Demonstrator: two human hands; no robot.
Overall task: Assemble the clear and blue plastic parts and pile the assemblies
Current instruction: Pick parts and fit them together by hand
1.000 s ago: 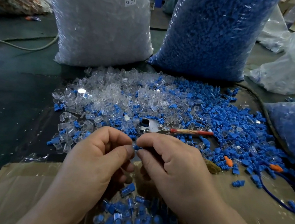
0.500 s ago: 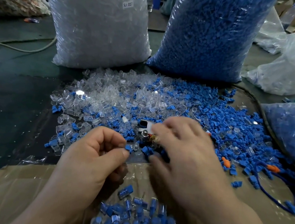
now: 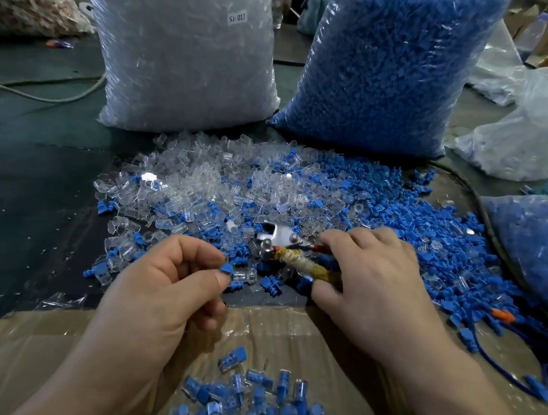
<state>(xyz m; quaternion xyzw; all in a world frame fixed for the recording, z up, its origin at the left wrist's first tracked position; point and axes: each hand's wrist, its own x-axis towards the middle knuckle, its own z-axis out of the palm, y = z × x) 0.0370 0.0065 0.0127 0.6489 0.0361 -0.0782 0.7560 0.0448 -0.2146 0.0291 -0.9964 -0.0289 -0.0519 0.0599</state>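
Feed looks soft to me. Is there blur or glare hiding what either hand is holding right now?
Head view: motion smears the right hand and the pliers it grips; the left hand and its pinched blue part are sharp; glare sits on the clear bag and one clear part, away from both hands; the pile of assemblies at the bottom edge is soft.

left hand pinching blue part | right hand gripping tool

Dark green floor, pale cable across it
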